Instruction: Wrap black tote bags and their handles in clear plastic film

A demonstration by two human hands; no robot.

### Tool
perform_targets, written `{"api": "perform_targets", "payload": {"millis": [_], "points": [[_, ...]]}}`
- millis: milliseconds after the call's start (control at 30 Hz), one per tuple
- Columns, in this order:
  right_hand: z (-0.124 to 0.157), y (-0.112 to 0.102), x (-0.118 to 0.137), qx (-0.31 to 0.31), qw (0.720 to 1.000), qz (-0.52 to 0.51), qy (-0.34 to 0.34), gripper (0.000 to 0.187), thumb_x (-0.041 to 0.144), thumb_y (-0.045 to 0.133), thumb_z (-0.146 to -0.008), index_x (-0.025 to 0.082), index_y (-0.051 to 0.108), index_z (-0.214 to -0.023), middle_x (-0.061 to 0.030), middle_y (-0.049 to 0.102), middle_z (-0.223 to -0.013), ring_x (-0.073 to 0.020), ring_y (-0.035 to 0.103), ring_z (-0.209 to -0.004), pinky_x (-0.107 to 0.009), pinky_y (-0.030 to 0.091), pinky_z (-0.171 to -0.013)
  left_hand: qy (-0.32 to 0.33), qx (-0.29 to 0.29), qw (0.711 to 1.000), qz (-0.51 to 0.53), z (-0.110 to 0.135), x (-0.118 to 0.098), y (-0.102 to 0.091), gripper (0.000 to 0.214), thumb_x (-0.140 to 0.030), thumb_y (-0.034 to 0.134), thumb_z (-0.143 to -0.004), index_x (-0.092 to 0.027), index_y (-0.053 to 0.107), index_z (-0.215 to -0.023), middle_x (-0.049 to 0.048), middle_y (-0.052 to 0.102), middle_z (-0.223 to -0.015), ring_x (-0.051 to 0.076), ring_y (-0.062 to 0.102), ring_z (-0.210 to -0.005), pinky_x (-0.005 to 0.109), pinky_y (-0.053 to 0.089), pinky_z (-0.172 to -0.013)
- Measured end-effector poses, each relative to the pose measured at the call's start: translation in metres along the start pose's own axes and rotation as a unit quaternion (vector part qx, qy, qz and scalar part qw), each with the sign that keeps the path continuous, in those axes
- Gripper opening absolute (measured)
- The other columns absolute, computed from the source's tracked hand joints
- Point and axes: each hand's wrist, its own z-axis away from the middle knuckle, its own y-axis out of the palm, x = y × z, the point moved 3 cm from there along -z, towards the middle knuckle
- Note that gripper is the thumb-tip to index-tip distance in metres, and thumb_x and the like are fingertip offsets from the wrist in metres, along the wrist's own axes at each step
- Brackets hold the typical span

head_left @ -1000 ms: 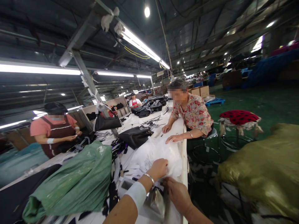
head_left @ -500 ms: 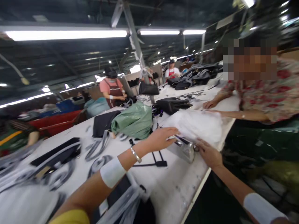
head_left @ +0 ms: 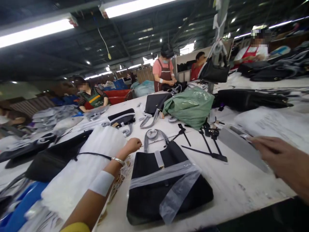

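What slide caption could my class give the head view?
Over a white worktable, left hand near a black handbag, right hand beside a grey box.

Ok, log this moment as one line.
left hand: half-curled, near white bundle | right hand: at grey box, contact unclear | between them: black bag, clear film across it
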Motion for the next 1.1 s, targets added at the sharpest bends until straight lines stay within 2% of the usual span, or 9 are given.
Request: {"api": "perform_targets", "payload": {"millis": [133, 233, 367, 467, 633, 767, 900, 1033, 1100], "points": [[-0.015, 0.103, 0.124, 0.215, 0.973, -0.067, -0.052, 0.049, 0.07, 0.054, -0.082, 0.029, 0.079, -0.087, -0.0101, 0.072, -0.107, -0.0273, 0.067, -0.093, -0.041, 0.05, -0.082, -0.049, 0.057, 0.994, 0.078, -0.009, 0.043, 0.038, 0.027, -0.037, 0.063, -0.09, -0.014, 0.064, -0.078, 0.001, 0.067, -0.08, 0.017, 0.064, -0.08, 0.036, 0.052, -0.081], [-0.016, 0.185, 0.185, 0.31, 0.944, -0.103, -0.058, 0.031, 0.05, 0.062, -0.082, 0.025, 0.08, -0.085, -0.0063, 0.073, -0.099, -0.0238, 0.065, -0.093, -0.033, 0.048, -0.082, -0.058, 0.079, 0.977, 0.188, -0.016, 0.058, 0.057, 0.029, -0.04, 0.061, -0.092, -0.013, 0.063, -0.08, -0.0001, 0.065, -0.078, 0.015, 0.064, -0.074, 0.033, 0.053, -0.074], [-0.011, 0.272, 0.218, 0.382, 0.918, -0.1, -0.034, 0.026, 0.041, 0.064, -0.081, 0.02, 0.08, -0.082, -0.0029, 0.071, -0.068, -0.0165, 0.061, -0.063, -0.026, 0.045, -0.061, -0.048, 0.09, 0.923, 0.37, -0.019, 0.063, 0.073, 0.02, -0.03, 0.062, -0.088, -0.012, 0.065, -0.082, 0.0004, 0.065, -0.068, 0.014, 0.063, -0.067, 0.026, 0.05, -0.068], [-0.007, 0.315, 0.221, 0.414, 0.905, -0.095, -0.009, 0.03, 0.04, 0.062, -0.083, 0.016, 0.079, -0.08, -0.0016, 0.064, -0.054, -0.0117, 0.049, -0.045, -0.024, 0.037, -0.047, -0.025, 0.099, 0.866, 0.49, -0.018, 0.064, 0.082, 0.019, -0.02, 0.066, -0.08, -0.012, 0.069, -0.096, 0.0046, 0.072, -0.082, 0.014, 0.067, -0.076, 0.024, 0.051, -0.077], [-0.001, 0.354, 0.216, 0.441, 0.892, -0.101, -0.01, 0.026, 0.032, 0.059, -0.084, 0.014, 0.078, -0.08, -0.0033, 0.067, -0.062, -0.0097, 0.044, -0.042, -0.024, 0.033, -0.045, -0.012, 0.093, 0.784, 0.613, -0.017, 0.071, 0.094, 0.04, -0.026, 0.075, -0.075, -0.014, 0.068, -0.113, 0.0095, 0.074, -0.097, 0.015, 0.069, -0.079, 0.024, 0.053, -0.075], [0.009, 0.365, 0.216, 0.435, 0.892, -0.119, -0.031, 0.03, 0.031, 0.061, -0.083, 0.014, 0.074, -0.062, -0.0036, 0.064, -0.055, -0.0132, 0.052, -0.052, -0.024, 0.036, -0.052, -0.02, 0.106, 0.76, 0.641, -0.02, 0.073, 0.099, 0.056, -0.034, 0.084, -0.067, -0.015, 0.064, -0.116, 0.0085, 0.074, -0.095, 0.016, 0.069, -0.072, 0.023, 0.053, -0.066], [0.028, 0.362, 0.219, 0.407, 0.9, -0.157, -0.015, 0.024, 0.025, 0.059, -0.084, 0.016, 0.077, -0.072, -0.0001, 0.072, -0.068, -0.0147, 0.063, -0.07, -0.022, 0.041, -0.064, -0.016, 0.163, 0.769, 0.618, -0.023, 0.068, 0.108, 0.073, -0.043, 0.087, -0.061, -0.016, 0.059, -0.122, 0.0097, 0.075, -0.099, 0.024, 0.071, -0.087, 0.026, 0.054, -0.067], [0.032, 0.375, 0.212, 0.365, 0.915, -0.171, 0.013, 0.018, 0.027, 0.061, -0.083, 0.031, 0.078, -0.087, 0.0149, 0.075, -0.079, -0.013, 0.065, -0.082, -0.019, 0.042, -0.069, -0.097, 0.095, 0.815, 0.564, -0.053, 0.087, 0.116, 0.097, -0.043, 0.094, -0.033, -0.024, 0.06, -0.122, 0.0075, 0.077, -0.093, 0.038, 0.062, -0.116, 0.04, 0.058, -0.084], [0.031, 0.385, 0.205, 0.35, 0.921, -0.171, 0.029, 0.016, 0.032, 0.063, -0.081, 0.038, 0.077, -0.085, 0.0203, 0.074, -0.078, -0.0126, 0.066, -0.086, -0.018, 0.043, -0.07, -0.083, 0.057, 0.846, 0.524, -0.067, 0.095, 0.116, 0.105, -0.047, 0.093, -0.028, -0.029, 0.059, -0.126, 0.0048, 0.077, -0.092, 0.04, 0.052, -0.128, 0.044, 0.057, -0.093]]}}
